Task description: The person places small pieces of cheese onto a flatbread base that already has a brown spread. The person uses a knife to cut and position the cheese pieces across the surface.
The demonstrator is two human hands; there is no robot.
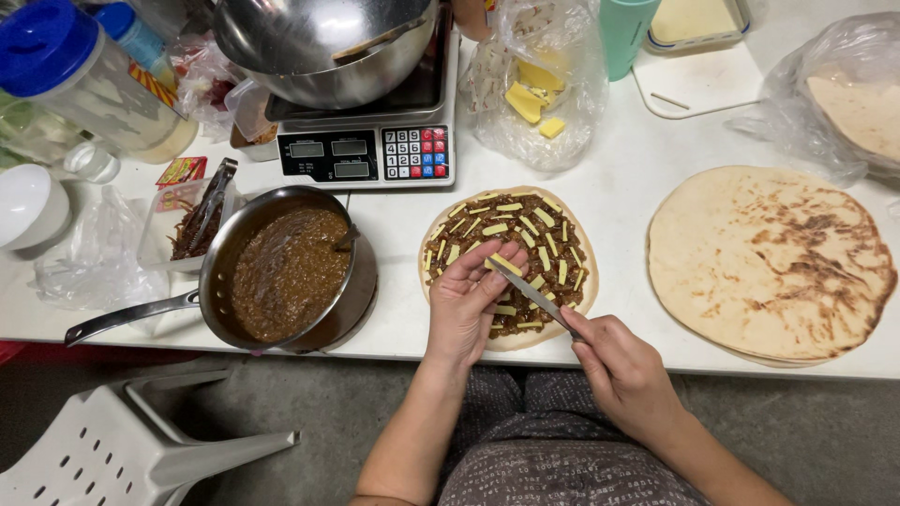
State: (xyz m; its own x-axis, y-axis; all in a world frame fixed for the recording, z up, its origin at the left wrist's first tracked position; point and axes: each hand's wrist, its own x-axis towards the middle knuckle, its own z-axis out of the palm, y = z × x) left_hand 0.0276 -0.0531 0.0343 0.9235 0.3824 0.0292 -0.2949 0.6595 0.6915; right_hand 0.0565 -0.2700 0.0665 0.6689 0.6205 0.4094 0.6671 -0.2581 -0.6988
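Yellow cheese strip (506,265) pinched in left hand (466,305); right hand (619,367) grips knife (531,294).

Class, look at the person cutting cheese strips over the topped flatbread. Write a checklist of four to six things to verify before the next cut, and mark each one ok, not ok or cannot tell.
1. Cheese piece pinched in the left hand fingertips: ok.
2. Knife gripped by the right hand, blade against the cheese: ok.
3. Fingertips clear of the blade edge: cannot tell, they sit very close.
4. Hands are over the topped flatbread, so strips fall on it: ok.
5. Strips cover the filling evenly: not ok, the near edge looks sparser.
6. Pan of brown filling fully on the table: not ok, its handle juts past the edge.
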